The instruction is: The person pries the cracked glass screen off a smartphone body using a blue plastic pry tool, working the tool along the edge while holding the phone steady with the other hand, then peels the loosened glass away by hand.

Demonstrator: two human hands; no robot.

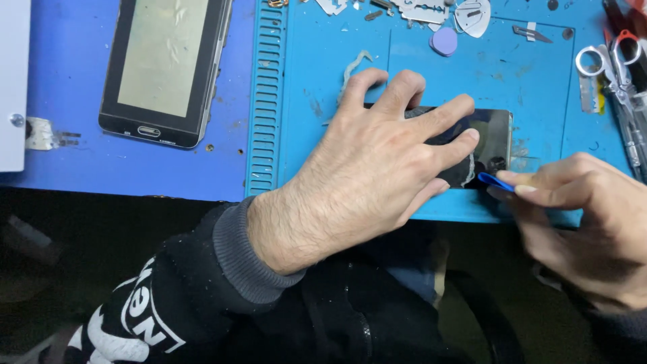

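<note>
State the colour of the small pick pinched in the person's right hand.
Blue. The pick, held by the right hand at the phone, shows best in the head view.

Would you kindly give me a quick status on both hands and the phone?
Left hand flat on phone, pinning it. Right hand pinching blue pick at phone's near edge. Nothing blocking.

phone (pixel 495 138) on mat (pixel 303 87); second phone (pixel 165 67) left, scissors (pixel 610 64) right

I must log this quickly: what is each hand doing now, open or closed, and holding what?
Left hand: open, pressed flat on the dark phone.
Right hand: closed, pinching a blue pick at the phone's edge.
</note>
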